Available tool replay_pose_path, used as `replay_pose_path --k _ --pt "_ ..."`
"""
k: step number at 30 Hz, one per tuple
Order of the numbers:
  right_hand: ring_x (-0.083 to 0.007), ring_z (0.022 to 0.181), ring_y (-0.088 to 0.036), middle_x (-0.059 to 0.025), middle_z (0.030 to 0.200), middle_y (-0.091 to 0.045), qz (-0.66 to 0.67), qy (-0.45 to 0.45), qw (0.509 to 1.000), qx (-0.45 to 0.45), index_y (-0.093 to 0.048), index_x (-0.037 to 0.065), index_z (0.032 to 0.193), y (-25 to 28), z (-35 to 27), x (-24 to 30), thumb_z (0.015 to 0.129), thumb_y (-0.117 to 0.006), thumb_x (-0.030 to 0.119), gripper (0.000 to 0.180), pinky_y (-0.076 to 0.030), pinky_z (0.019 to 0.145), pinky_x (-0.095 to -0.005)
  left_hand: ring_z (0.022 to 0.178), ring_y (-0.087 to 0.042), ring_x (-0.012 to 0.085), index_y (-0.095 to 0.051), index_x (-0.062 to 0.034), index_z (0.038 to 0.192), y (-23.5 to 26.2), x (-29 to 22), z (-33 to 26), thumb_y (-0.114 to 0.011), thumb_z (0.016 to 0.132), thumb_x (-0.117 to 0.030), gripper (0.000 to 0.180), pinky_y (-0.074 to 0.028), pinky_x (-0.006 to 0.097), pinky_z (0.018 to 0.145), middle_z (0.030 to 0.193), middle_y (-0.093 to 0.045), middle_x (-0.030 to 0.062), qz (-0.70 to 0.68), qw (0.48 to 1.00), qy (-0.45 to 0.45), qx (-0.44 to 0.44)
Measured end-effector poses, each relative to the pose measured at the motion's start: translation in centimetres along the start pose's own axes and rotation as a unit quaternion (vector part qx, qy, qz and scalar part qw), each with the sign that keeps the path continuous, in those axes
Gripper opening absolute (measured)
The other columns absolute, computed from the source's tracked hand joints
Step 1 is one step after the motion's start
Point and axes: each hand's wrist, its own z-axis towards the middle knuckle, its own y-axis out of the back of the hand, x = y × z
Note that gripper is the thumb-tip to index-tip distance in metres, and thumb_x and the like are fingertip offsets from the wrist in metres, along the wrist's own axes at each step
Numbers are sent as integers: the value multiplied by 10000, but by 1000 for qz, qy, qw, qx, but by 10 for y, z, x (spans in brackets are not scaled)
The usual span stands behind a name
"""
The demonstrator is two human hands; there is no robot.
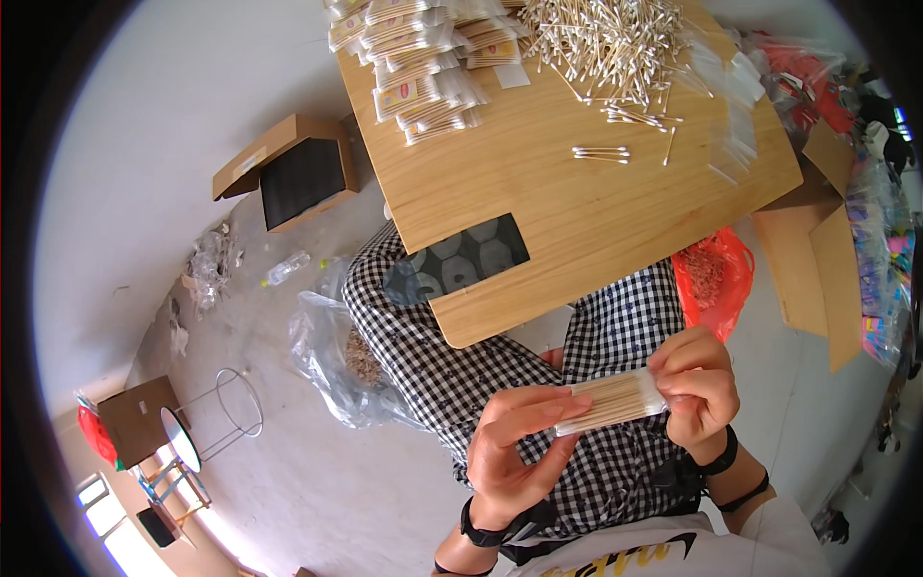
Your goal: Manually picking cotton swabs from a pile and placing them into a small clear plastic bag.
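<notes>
Above my checked trousers I hold a clear packet of cotton swabs (615, 401) between both hands. The swabs lie side by side inside it, their wooden sticks showing. My left hand (514, 447) pinches the packet's left end between thumb and fingers. At the other end, my right hand (700, 385) grips the plastic with its fingers curled. On the wooden table (577, 221) ahead lies a big heap of loose cotton swabs (615, 43). A few swabs (601, 154) lie apart, nearer me. Stacks of filled packets (413, 72) cover the table's far left.
Clear empty bags (738, 120) lie at the table's right side. A dark panel (471, 258) is set near its left edge. An open carton (803, 269) and a red bag (713, 281) stand right; another carton (288, 173) and a clear plastic bag (336, 361) are left.
</notes>
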Motion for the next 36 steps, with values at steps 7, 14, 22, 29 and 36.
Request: replay_pose_path --k 7,14,22,29,36 --pt "-289 824 -617 -133 892 -611 4 -5 1000 28 -558 59 969 0 2 -1 834 -582 32 139 -491 686 -362 924 -605 271 -438 -8 1047 3 0 -6 -686 715 95 428 -511 368 790 885 -679 197 69 997 -28 -20" --pt "-218 778 -564 -111 852 -596 112 -163 980 22 -596 3 892 -5 2 0 834 -604 36 67 -451 680 -313 868 -636 236 -443 7 1089 -3 2 -7 -711 720 77 461 -519 346 793 900 -651 179 -47 995 77 -44" --pt "-139 688 -501 -59 779 -575 183 -262 945 68 -599 1 813 0 8 2 835 -638 56 71 -397 622 -271 857 -643 203 -548 54 1028 -1 -1 -8 -707 746 70 323 -535 322 777 936 -629 146 -139 969 201 21" --pt "-90 643 -484 -43 757 -569 214 -337 914 71 -590 -14 806 -1 12 9 856 -643 77 117 -374 570 -222 859 -632 198 -579 60 958 0 1 -1 -683 742 106 244 -538 300 763 941 -638 150 -65 989 123 46" --pt "-84 592 -475 -38 719 -557 171 -308 930 109 -597 -1 806 0 18 13 862 -640 83 110 -367 524 -223 860 -654 202 -575 66 978 -1 -6 3 -667 733 128 268 -551 303 768 952 -645 155 -56 982 174 43"
